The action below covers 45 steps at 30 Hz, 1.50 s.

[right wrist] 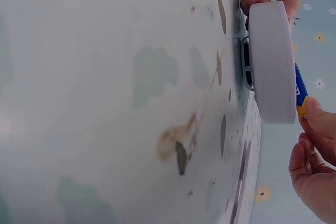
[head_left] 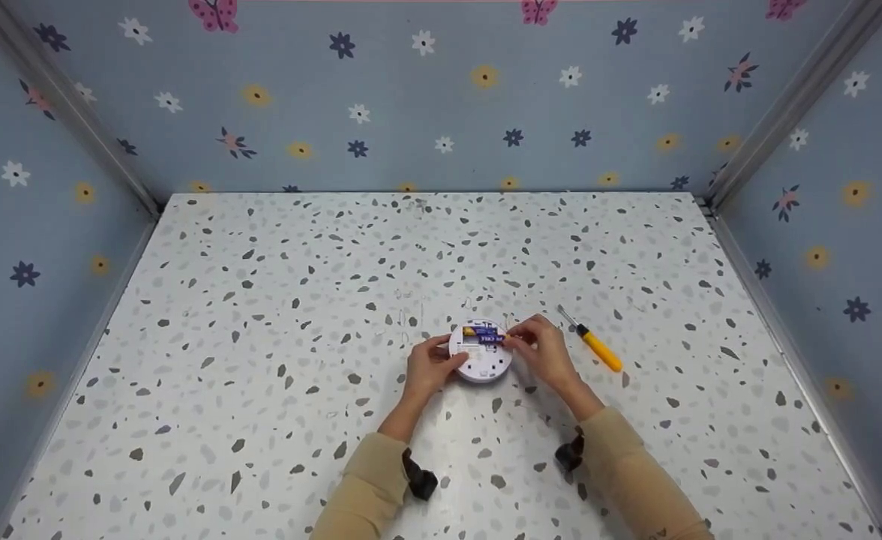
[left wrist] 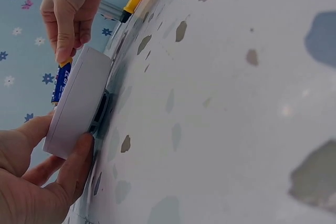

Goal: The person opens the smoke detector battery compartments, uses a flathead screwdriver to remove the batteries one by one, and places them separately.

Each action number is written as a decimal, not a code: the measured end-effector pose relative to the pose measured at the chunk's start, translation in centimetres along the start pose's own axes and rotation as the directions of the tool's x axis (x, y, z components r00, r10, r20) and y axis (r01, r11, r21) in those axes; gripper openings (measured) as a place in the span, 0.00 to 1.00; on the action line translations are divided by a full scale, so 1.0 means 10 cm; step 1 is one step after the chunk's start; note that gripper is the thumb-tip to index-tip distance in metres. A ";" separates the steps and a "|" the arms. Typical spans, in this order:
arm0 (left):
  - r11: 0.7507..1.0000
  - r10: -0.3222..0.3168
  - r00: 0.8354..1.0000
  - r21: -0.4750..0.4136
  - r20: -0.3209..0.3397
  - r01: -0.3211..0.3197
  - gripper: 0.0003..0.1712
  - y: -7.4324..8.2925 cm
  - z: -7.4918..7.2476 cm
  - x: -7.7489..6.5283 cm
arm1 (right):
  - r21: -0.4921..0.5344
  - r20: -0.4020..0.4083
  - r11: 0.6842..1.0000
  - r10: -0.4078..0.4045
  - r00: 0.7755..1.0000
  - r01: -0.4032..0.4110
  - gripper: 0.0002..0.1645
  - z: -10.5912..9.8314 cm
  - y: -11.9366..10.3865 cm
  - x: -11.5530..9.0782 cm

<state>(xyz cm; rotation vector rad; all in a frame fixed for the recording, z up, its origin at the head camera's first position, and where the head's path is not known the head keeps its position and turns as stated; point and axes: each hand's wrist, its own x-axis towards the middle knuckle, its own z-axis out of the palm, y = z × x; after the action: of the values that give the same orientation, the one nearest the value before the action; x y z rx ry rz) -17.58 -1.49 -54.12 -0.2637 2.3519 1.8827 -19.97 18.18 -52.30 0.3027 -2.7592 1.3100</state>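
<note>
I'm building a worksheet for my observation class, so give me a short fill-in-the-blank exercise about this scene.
1. The left hand holds a white device whose outline, seen from above, is ____.
2. The right hand pinches one end of a blue-and-yellow ____.
3. On the speckled table, a screwdriver lies to the ____ of the right hand.

Missing words: round; battery; right.

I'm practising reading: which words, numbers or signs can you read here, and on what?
Nothing reads surely.
Battery pinched by the right hand: white lettering, too blurred.
Second battery: any lettering too small.
Round white device: print too small.
Right sleeve: dark mark, too small.
</note>
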 end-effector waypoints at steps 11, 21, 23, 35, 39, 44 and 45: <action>0.998 0.021 1.000 -0.060 0.020 -0.019 0.27 0.00 -0.01 -0.01 | 0.079 -0.068 0.996 -0.028 0.997 0.034 0.05 -0.14 0.08 -0.14; 0.996 -0.004 1.000 -0.086 0.030 0.006 0.27 0.00 -0.01 -0.01 | 0.153 -0.071 0.986 0.075 0.995 -0.064 0.07 -0.30 0.17 -0.28; 0.996 -0.017 0.999 -0.091 0.031 0.019 0.28 0.00 -0.01 -0.01 | 0.157 -0.079 0.985 0.082 0.994 -0.069 0.08 -0.32 0.19 -0.31; 0.995 -0.019 0.999 -0.094 0.031 0.022 0.28 0.02 -0.02 -0.02 | 0.129 -0.070 0.979 0.168 0.983 -0.158 0.09 -0.45 0.36 -0.41; 0.996 -0.014 1.000 -0.085 0.024 0.016 0.28 0.02 -0.02 -0.02 | 0.083 -0.052 0.978 0.195 0.980 -0.190 0.09 -0.48 0.39 -0.42; 0.997 -0.010 1.000 -0.072 0.022 0.011 0.28 0.01 -0.01 -0.02 | 0.054 -0.022 0.968 0.246 0.969 -0.244 0.08 -0.48 0.42 -0.40; 0.998 -0.011 1.000 -0.069 0.022 0.012 0.28 0.01 -0.01 -0.02 | 0.044 -0.014 0.965 0.260 0.965 -0.260 0.08 -0.48 0.42 -0.40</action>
<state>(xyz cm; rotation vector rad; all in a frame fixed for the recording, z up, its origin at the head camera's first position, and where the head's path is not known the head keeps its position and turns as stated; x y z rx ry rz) -17.35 -1.55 -53.98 -0.2614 2.2692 1.9543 -17.05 25.07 -53.03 -0.0750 -2.8326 1.4169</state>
